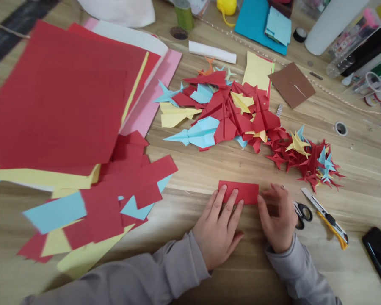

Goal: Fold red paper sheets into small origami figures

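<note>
A small red paper rectangle (247, 191) lies flat on the wooden table (190, 169). My left hand (216, 228) rests on its left part, palm down, fingers spread across the paper. At the paper's right edge is my right hand (278, 216), its fingers curled and apart, with the thumb by the lower right corner and nothing visible in its grasp. Beyond the hands lies a pile of folded red, blue and yellow paper shapes (225, 110), with smaller spiky ones (307, 156) to the right.
Large red sheets (60, 97) and cut paper pieces (101, 207) cover the left side. Scissors (302, 214), a yellow cutter knife (330, 220) and a black phone (379, 258) lie right of my right hand. A brown square (292, 84) and bottles are farther back.
</note>
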Action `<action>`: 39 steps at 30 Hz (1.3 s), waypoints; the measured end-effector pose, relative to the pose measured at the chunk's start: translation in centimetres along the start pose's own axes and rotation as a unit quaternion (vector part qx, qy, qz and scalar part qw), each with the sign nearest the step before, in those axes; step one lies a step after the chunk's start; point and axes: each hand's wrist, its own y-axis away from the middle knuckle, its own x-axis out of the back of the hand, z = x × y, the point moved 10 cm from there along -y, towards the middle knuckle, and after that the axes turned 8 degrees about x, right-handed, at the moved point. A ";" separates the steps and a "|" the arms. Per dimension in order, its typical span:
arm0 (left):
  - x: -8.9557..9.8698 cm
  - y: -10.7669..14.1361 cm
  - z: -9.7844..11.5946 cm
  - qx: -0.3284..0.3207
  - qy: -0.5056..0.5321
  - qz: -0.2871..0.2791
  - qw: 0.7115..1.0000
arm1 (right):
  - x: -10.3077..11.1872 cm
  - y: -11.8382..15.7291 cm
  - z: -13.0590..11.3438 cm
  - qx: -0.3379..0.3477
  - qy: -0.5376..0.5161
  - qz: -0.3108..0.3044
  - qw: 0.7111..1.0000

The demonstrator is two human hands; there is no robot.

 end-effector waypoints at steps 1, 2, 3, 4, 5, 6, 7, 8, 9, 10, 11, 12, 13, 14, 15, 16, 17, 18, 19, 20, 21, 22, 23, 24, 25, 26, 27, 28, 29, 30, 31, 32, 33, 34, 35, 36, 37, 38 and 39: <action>-0.1 0.0 0.0 0.000 -0.003 -0.002 1.000 | 0.4 0.0 -1.1 0.048 0.019 0.003 0.999; -0.1 0.0 0.0 -0.002 -0.007 -0.004 1.000 | 0.3 0.1 -2.2 0.091 0.032 -0.012 0.995; -0.2 0.1 0.0 -0.005 -0.011 -0.006 1.000 | -0.2 0.2 -3.2 0.131 0.039 -0.039 0.990; -0.3 0.1 0.1 -0.008 -0.016 -0.008 1.000 | -0.7 0.4 -3.9 0.158 0.046 -0.068 0.984; -0.4 0.1 0.1 -0.010 -0.020 -0.010 1.000 | -1.2 0.5 -4.3 0.168 0.057 -0.091 0.980; -0.4 0.2 0.1 -0.010 -0.024 -0.011 1.000 | -1.7 0.6 -4.7 0.174 0.063 -0.108 0.977; -0.5 0.2 0.1 -0.009 -0.027 -0.012 1.000 | -1.9 0.6 -4.9 0.177 0.064 -0.113 0.976; -0.5 0.2 0.0 -0.006 -0.029 -0.013 0.999 | -2.1 0.5 -5.0 0.175 0.067 -0.112 0.976; -0.6 0.2 0.0 -0.004 -0.031 -0.014 0.999 | -2.2 0.5 -5.1 0.175 0.070 -0.111 0.976; -0.6 0.2 -0.1 -0.002 -0.032 -0.016 0.999 | -2.3 0.6 -5.2 0.175 0.074 -0.110 0.976; -0.7 0.2 -0.1 -0.001 -0.033 -0.018 0.999 | -2.5 0.6 -5.2 0.176 0.081 -0.112 0.975; -0.7 0.2 -0.1 0.000 -0.033 -0.018 0.999 | -2.6 0.8 -5.2 0.180 0.088 -0.118 0.973; -0.7 0.2 -0.1 0.001 -0.034 -0.018 0.999 | -2.8 0.9 -5.3 0.186 0.097 -0.126 0.970; -0.7 0.1 -0.1 0.001 -0.034 -0.018 0.999 | -3.0 1.1 -5.3 0.195 0.106 -0.134 0.966; -0.7 0.1 0.0 0.001 -0.034 -0.018 0.999 | -3.1 1.3 -5.4 0.204 0.115 -0.143 0.962; -0.7 0.1 0.0 0.001 -0.034 -0.019 0.999 | -3.2 1.4 -5.5 0.212 0.124 -0.151 0.957; -0.7 0.1 0.0 0.000 -0.035 -0.018 0.999 | -3.4 1.6 -5.6 0.220 0.133 -0.159 0.953; -0.7 0.1 0.0 0.000 -0.036 -0.018 0.999 | -3.5 1.7 -5.7 0.226 0.141 -0.165 0.950; -0.7 0.1 0.0 -0.001 -0.038 -0.016 0.999 | -3.6 1.7 -5.8 0.230 0.148 -0.171 0.947; -0.7 0.1 0.0 -0.002 -0.040 -0.015 0.999 | -3.6 1.8 -5.8 0.233 0.155 -0.175 0.944; -0.7 0.1 0.0 -0.004 -0.042 -0.012 0.999 | -3.7 1.8 -5.9 0.236 0.162 -0.178 0.942; -0.7 0.1 0.0 -0.007 -0.044 -0.008 0.999 | -3.8 1.9 -5.9 0.239 0.168 -0.180 0.939; -0.8 0.1 0.0 -0.012 -0.045 -0.003 0.999 | -3.9 1.9 -6.0 0.242 0.175 -0.182 0.937; -0.8 0.1 0.0 -0.018 -0.045 0.004 0.999 | -4.0 1.9 -6.0 0.245 0.182 -0.183 0.934; -0.8 0.1 0.0 -0.026 -0.045 0.012 0.999 | -4.1 2.0 -6.0 0.248 0.188 -0.184 0.932; -0.8 0.1 0.1 -0.037 -0.044 0.021 0.998 | -4.1 2.0 -6.0 0.251 0.194 -0.184 0.930; -0.9 0.1 0.1 -0.041 -0.045 0.025 0.998 | -4.2 2.0 -6.1 0.254 0.200 -0.182 0.929; -1.0 0.1 0.1 -0.044 -0.047 0.027 0.998 | -4.2 2.1 -6.1 0.257 0.206 -0.180 0.927; -1.0 0.1 0.1 -0.045 -0.050 0.029 0.997 | -4.2 2.1 -6.2 0.260 0.211 -0.177 0.925; -1.0 0.0 0.0 -0.044 -0.054 0.031 0.997 | -4.2 2.1 -6.2 0.262 0.216 -0.175 0.924; -0.9 0.0 0.0 -0.044 -0.058 0.033 0.997 | -4.2 2.1 -6.3 0.265 0.219 -0.172 0.923; -0.8 -0.1 0.0 -0.045 -0.062 0.035 0.996 | -4.1 2.1 -6.3 0.266 0.222 -0.170 0.923; -0.6 -0.1 -0.1 -0.047 -0.067 0.037 0.996 | -4.1 2.1 -6.3 0.268 0.223 -0.168 0.922; -0.5 -0.1 -0.1 -0.051 -0.070 0.039 0.995 | -4.1 2.1 -6.3 0.270 0.224 -0.166 0.922; -0.3 -0.1 -0.2 -0.056 -0.073 0.041 0.995 | -4.1 2.1 -6.3 0.273 0.223 -0.164 0.921; -0.1 0.0 -0.3 -0.061 -0.075 0.046 0.994 | -4.1 2.1 -6.2 0.275 0.223 -0.163 0.921; 0.1 0.2 -0.5 -0.066 -0.076 0.051 0.994 | -4.2 2.2 -6.2 0.281 0.223 -0.163 0.919; 0.3 0.4 -0.8 -0.068 -0.077 0.058 0.993 | -4.2 2.2 -6.1 0.284 0.223 -0.163 0.918; 0.4 0.6 -1.2 -0.068 -0.078 0.064 0.993 | -4.3 2.3 -6.0 0.286 0.224 -0.164 0.917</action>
